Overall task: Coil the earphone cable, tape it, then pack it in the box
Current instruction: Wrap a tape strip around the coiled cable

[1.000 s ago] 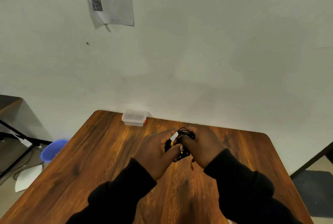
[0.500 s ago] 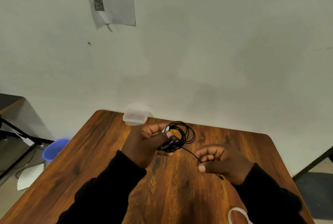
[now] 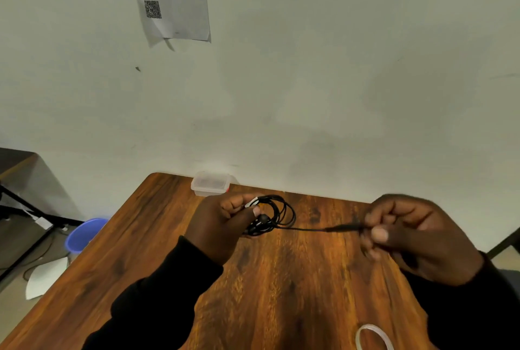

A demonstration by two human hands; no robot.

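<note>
Two hands work a black earphone cable (image 3: 281, 213) above a wooden tabletop (image 3: 281, 279), with the coiling step of the job seemingly under way. The left hand (image 3: 222, 226), raised just over the far middle of the tabletop, curls its fingers and thumb around a bundle of loops, the earbuds bunched at its grip and a small white strip, possibly tape, showing at its fingertips. From that bundle one straight run of cable stretches right to the right hand (image 3: 413, 237), which pinches the plug end between thumb and curled fingers, held out well apart from the coil so the line looks taut. Both forearms, in dark sleeves, reach in from the near edge, the left angled toward the centre and the right turned outward, palm facing in.

Judging by the free length between the hands, the coil is not finished: the next move likely calls for bringing the plug end back around to the left-hand bundle while that grip keeps the existing loops from springing loose. Taping would follow, and a roll of clear tape (image 3: 372, 337) lies on the near right of the tabletop, below the right wrist. A small translucent box (image 3: 211, 183) with its lid on sits at the far edge against the wall, just beyond the left hand, untouched; it would need opening before packing.
</note>
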